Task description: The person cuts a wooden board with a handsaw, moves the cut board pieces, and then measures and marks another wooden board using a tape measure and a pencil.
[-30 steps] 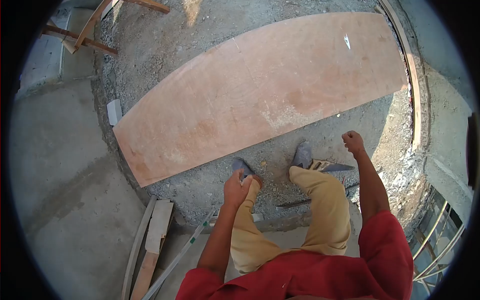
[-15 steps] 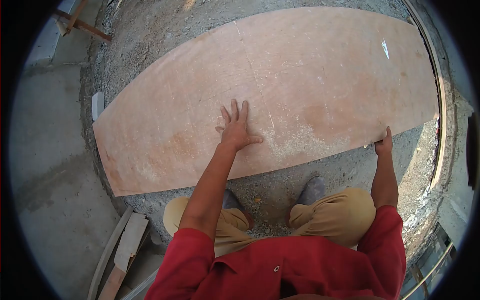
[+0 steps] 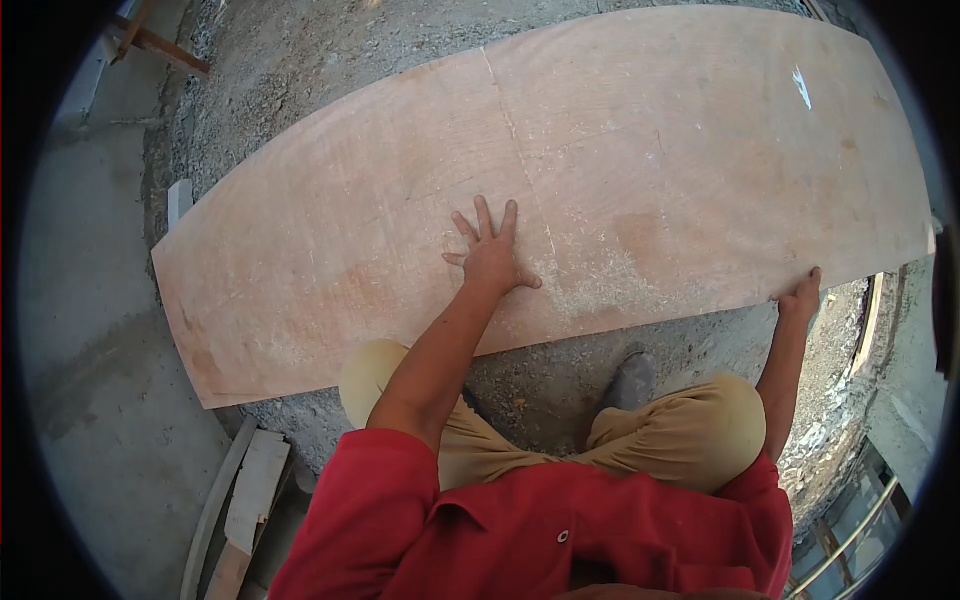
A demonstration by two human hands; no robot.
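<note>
A large plywood sheet (image 3: 400, 240) spans the view, its face scuffed and stained, with a thin line running across it and sawdust-like specks near its middle. My left hand (image 3: 490, 262) lies flat on the sheet, fingers spread, left of the specks. At the sheet's near edge toward the right, my right hand (image 3: 799, 298) grips the plywood with the thumb on top; its other fingers are hidden underneath. The right end of the sheet overlaps the wooden strip (image 3: 868, 325) along the wall side.
Gravelly ground (image 3: 300, 75) surrounds the sheet. A concrete slab (image 3: 90, 290) borders the left side, with wood offcuts (image 3: 256, 490) at lower left. A white block (image 3: 179, 203) stands by the sheet's left corner. Wooden pieces (image 3: 160, 48) stick out at upper left.
The sheet's right end has come up and outward to the right, now covering much of the wooden strip. My right hand has moved along with it; my left hand stays flat on the plywood.
</note>
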